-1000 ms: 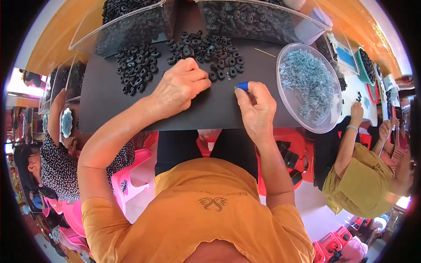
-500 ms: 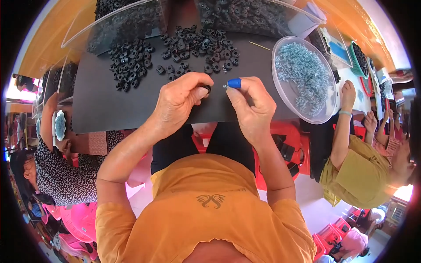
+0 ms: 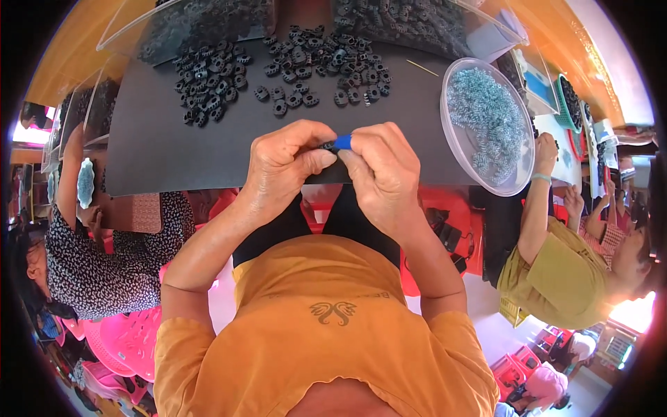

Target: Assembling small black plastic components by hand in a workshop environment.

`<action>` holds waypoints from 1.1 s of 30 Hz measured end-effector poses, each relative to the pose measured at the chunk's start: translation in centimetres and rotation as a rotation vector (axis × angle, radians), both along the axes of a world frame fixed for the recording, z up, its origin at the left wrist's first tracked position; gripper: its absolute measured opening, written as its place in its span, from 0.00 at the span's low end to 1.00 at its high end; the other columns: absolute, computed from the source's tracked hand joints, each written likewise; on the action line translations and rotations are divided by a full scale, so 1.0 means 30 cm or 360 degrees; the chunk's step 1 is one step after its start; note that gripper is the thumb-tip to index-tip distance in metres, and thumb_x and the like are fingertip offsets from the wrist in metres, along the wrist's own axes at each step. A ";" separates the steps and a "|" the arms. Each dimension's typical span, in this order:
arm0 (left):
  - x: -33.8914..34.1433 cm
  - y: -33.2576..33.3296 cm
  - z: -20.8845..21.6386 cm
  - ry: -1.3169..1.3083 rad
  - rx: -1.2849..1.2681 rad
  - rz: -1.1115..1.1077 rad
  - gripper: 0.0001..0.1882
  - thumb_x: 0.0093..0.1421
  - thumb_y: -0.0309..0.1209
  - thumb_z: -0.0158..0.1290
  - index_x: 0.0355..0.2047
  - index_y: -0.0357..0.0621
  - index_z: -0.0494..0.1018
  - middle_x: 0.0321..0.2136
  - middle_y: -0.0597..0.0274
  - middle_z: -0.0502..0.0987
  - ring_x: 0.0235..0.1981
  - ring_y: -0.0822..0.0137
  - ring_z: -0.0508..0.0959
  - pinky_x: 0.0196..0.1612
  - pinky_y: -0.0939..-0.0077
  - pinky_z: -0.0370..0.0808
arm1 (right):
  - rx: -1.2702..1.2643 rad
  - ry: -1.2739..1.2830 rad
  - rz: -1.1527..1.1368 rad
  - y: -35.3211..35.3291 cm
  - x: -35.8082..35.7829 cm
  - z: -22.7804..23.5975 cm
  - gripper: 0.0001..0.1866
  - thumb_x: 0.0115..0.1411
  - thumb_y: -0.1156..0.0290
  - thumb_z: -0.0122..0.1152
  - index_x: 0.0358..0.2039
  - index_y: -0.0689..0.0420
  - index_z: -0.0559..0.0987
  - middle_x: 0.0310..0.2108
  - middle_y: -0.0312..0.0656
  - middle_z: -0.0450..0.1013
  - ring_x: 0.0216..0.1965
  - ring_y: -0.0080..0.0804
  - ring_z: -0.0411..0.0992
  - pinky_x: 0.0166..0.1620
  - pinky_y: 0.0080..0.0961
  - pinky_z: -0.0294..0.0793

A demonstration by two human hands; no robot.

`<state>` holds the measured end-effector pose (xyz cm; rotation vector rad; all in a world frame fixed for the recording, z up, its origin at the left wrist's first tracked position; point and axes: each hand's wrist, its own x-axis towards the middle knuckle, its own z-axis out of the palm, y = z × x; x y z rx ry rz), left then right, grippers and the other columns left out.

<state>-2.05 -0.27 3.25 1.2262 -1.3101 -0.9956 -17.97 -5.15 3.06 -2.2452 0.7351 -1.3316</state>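
My left hand (image 3: pixel 286 161) pinches a small black claw clip (image 3: pixel 328 146) between thumb and forefinger, over the near part of the dark table. Pressed up against it is my right hand (image 3: pixel 383 167), whose forefinger wears a blue finger cover (image 3: pixel 342 142). The small metal spring seen earlier in those right fingertips is now hidden between the two hands. Farther out lie loose black claw clips (image 3: pixel 212 78) in heaps, with one bare spring (image 3: pixel 367 99) beside them. A round clear tub (image 3: pixel 450 142) on the right holds many bluish metal springs (image 3: pixel 486 115).
Clear bins full of black clips (image 3: pixel 403 26) stand along the far edge. A thin stick (image 3: pixel 422 67) lies left of the tub. People work close by on both sides: a patterned sleeve (image 3: pixel 104 267) at left, an olive top (image 3: pixel 556 274) at right.
My right hand has moved left, bringing its fingertips against the clip in my left hand; the spring has gone out of sight. The view has shifted slightly.
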 end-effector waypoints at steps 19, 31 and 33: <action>0.032 0.031 -0.034 -0.0017 -0.0133 -0.0032 0.07 0.52 0.19 0.58 0.33 0.37 0.74 0.27 0.67 0.73 0.26 0.78 0.71 0.30 0.84 0.69 | 0.1683 -0.0276 0.0566 -0.018 -0.010 0.053 0.02 0.56 0.81 0.57 0.31 0.64 0.74 0.27 0.36 0.74 0.29 0.16 0.70 0.32 0.15 0.70; 0.012 0.017 -0.071 0.1038 0.0055 0.0082 0.08 0.55 0.24 0.58 0.35 0.35 0.74 0.25 0.64 0.76 0.22 0.78 0.72 0.26 0.86 0.72 | 0.1909 -0.0117 0.0353 -0.049 0.036 0.084 0.10 0.56 0.70 0.62 0.23 0.63 0.75 0.18 0.34 0.71 0.20 0.14 0.65 0.24 0.13 0.64; 0.014 0.019 -0.078 0.1059 0.0053 0.0114 0.09 0.55 0.24 0.58 0.35 0.34 0.73 0.25 0.62 0.76 0.22 0.77 0.73 0.26 0.85 0.72 | 0.1440 -0.0147 0.0195 -0.064 0.068 0.078 0.09 0.54 0.71 0.63 0.23 0.64 0.75 0.17 0.34 0.70 0.19 0.15 0.64 0.24 0.16 0.64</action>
